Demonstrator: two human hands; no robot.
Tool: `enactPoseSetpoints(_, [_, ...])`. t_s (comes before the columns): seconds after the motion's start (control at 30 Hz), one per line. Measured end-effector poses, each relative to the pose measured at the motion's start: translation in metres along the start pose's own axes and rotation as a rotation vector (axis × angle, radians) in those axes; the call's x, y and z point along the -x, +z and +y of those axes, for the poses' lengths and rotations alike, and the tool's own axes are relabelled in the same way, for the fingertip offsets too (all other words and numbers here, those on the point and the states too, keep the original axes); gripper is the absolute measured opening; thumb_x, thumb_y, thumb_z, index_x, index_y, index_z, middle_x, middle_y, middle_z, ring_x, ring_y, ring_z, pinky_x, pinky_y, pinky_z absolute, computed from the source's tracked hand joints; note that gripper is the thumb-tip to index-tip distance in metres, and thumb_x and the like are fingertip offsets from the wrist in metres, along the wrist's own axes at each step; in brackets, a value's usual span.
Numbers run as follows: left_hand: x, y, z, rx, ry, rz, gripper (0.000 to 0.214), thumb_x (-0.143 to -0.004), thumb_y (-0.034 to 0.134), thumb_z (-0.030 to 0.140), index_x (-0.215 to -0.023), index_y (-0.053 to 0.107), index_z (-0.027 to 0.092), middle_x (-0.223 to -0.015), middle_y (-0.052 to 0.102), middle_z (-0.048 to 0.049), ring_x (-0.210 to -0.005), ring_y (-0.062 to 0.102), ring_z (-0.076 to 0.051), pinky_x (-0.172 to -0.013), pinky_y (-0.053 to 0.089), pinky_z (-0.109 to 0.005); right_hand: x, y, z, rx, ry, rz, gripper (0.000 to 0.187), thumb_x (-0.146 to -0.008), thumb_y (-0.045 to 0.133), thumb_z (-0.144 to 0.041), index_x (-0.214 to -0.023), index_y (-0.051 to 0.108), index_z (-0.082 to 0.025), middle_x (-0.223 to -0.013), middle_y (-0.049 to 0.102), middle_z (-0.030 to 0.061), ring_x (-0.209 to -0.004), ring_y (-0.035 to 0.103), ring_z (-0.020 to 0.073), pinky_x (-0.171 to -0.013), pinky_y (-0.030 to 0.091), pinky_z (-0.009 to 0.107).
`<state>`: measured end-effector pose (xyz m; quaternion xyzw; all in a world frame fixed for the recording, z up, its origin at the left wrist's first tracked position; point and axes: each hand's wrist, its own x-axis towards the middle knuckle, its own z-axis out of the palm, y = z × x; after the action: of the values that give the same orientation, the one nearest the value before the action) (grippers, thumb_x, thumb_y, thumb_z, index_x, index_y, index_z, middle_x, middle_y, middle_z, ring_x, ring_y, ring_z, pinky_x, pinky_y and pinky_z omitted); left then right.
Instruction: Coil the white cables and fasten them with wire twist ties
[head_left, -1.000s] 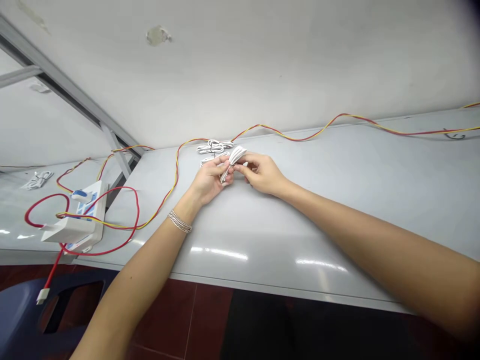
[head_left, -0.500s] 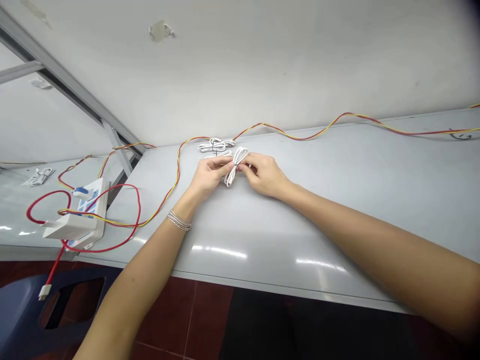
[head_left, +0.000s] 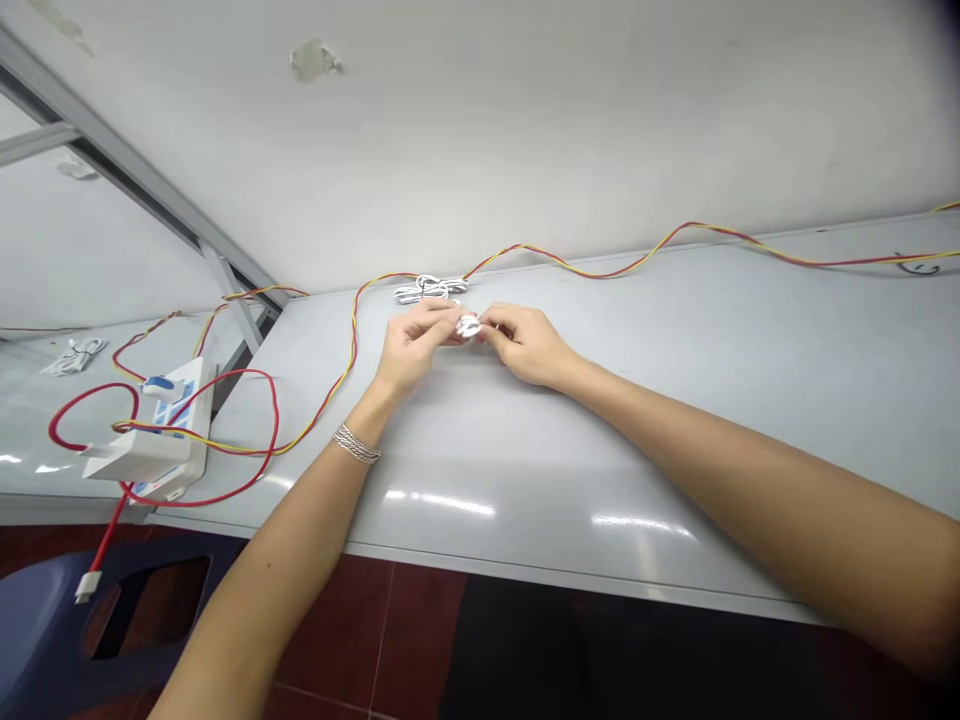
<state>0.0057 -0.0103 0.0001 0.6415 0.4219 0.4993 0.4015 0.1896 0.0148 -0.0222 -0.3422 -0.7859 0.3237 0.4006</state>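
A small white coiled cable (head_left: 469,326) is pinched between the fingertips of my left hand (head_left: 415,345) and my right hand (head_left: 525,345), and most of it is hidden by my fingers. Just beyond my left hand, a bundled white cable (head_left: 430,290) lies on the grey table (head_left: 600,460). A twisted red and yellow wire (head_left: 585,274) runs along the table's far side behind both hands.
A white box with blue markings (head_left: 146,450) stands at the left among red wire loops. A small white cable bundle (head_left: 75,356) lies farther left. A blue chair (head_left: 45,620) stands below the table's near edge, beside a metal frame (head_left: 127,165).
The white cable in my hands has been drawn into a smaller, tighter bundle. The white coil that lay just behind my left hand no longer shows.
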Motion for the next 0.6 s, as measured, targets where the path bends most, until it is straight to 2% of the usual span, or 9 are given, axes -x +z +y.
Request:
enactPoseSetpoints(0.07, [0.000, 0.001, 0.000, -0.014, 0.020, 0.021, 0.026, -0.084, 0.071, 0.042, -0.085, 0.080, 0.017, -0.105, 0.067, -0.0107, -0.104, 0.063, -0.021, -0.086, 0.057, -0.033, 0.000, 0.000, 0.000, -0.012, -0.009, -0.010, 0.022, -0.091, 0.047, -0.024, -0.073, 0.059, -0.018, -0.075, 0.060, 0.0025, -0.068, 0.048, 0.0149, -0.067, 0.036, 0.029])
enactPoseSetpoints(0.13, [-0.002, 0.001, -0.001, 0.037, 0.006, 0.014, 0.024, -0.074, 0.081, 0.032, -0.094, 0.079, 0.018, -0.112, 0.066, -0.0095, -0.102, 0.066, -0.020, -0.090, 0.055, -0.034, 0.000, 0.001, 0.000, -0.030, -0.006, -0.023, 0.022, -0.091, 0.048, -0.025, -0.073, 0.058, -0.018, -0.075, 0.060, 0.0024, -0.069, 0.049, 0.0151, -0.068, 0.036, 0.029])
enactPoseSetpoints(0.23, [-0.004, -0.003, -0.002, 0.169, -0.162, -0.041, 0.056, -0.063, 0.087, 0.018, -0.117, 0.071, 0.022, -0.128, 0.062, -0.0097, -0.102, 0.067, -0.022, -0.085, 0.056, -0.034, 0.000, 0.001, 0.000, -0.050, 0.013, -0.038, 0.022, -0.091, 0.048, -0.027, -0.073, 0.058, -0.018, -0.073, 0.057, 0.0015, -0.066, 0.046, 0.0143, -0.065, 0.034, 0.029])
enactPoseSetpoints(0.27, [-0.005, -0.005, -0.001, 0.189, -0.222, -0.075, 0.059, -0.063, 0.087, 0.018, -0.119, 0.070, 0.021, -0.128, 0.063, -0.0100, -0.104, 0.067, -0.022, -0.085, 0.055, -0.034, 0.000, 0.002, 0.000, -0.052, 0.008, -0.043, 0.023, -0.091, 0.048, -0.026, -0.073, 0.058, -0.018, -0.072, 0.056, 0.0011, -0.065, 0.045, 0.0140, -0.064, 0.033, 0.029])
enactPoseSetpoints(0.33, [-0.005, -0.009, -0.001, 0.178, -0.275, -0.170, 0.046, -0.067, 0.085, 0.022, -0.112, 0.072, 0.016, -0.118, 0.068, -0.0106, -0.105, 0.065, -0.022, -0.089, 0.053, -0.034, 0.001, 0.002, 0.000, -0.056, -0.016, -0.048, 0.022, -0.091, 0.048, -0.025, -0.073, 0.058, -0.018, -0.073, 0.056, 0.0009, -0.066, 0.045, 0.0138, -0.065, 0.033, 0.028])
enactPoseSetpoints(0.4, [-0.005, -0.010, -0.003, 0.116, -0.240, -0.222, 0.031, -0.071, 0.082, 0.026, -0.098, 0.075, 0.014, -0.106, 0.069, -0.0101, -0.102, 0.064, -0.020, -0.092, 0.051, -0.033, 0.000, 0.003, 0.001, -0.063, -0.020, -0.043, 0.020, -0.090, 0.048, -0.026, -0.074, 0.059, -0.018, -0.075, 0.058, 0.0012, -0.067, 0.046, 0.0140, -0.067, 0.034, 0.028])
enactPoseSetpoints(0.43, [-0.005, -0.009, -0.004, 0.079, -0.188, -0.196, 0.027, -0.070, 0.082, 0.026, -0.093, 0.076, 0.014, -0.104, 0.069, -0.0093, -0.099, 0.063, -0.019, -0.090, 0.051, -0.032, 0.000, 0.002, 0.001, -0.072, -0.005, -0.043, 0.020, -0.090, 0.048, -0.027, -0.075, 0.059, -0.018, -0.075, 0.058, 0.0012, -0.067, 0.046, 0.0141, -0.066, 0.034, 0.028])
enactPoseSetpoints(0.53, [-0.005, -0.004, -0.009, -0.046, 0.005, -0.003, 0.019, -0.066, 0.082, 0.020, -0.084, 0.077, 0.019, -0.100, 0.062, -0.0058, -0.089, 0.058, -0.015, -0.078, 0.050, -0.028, -0.001, 0.001, 0.000, -0.143, 0.076, -0.052, 0.023, -0.090, 0.049, -0.032, -0.075, 0.059, -0.018, -0.071, 0.056, 0.0007, -0.065, 0.045, 0.0137, -0.064, 0.034, 0.028])
enactPoseSetpoints(0.6, [-0.004, 0.000, -0.009, -0.128, 0.086, 0.023, 0.007, -0.071, 0.076, 0.018, -0.076, 0.078, 0.020, -0.092, 0.059, -0.0057, -0.086, 0.056, -0.015, -0.076, 0.048, -0.027, -0.002, 0.000, 0.000, -0.208, 0.123, -0.056, 0.025, -0.090, 0.050, -0.035, -0.073, 0.058, -0.018, -0.065, 0.052, -0.0005, -0.062, 0.042, 0.0130, -0.060, 0.032, 0.027])
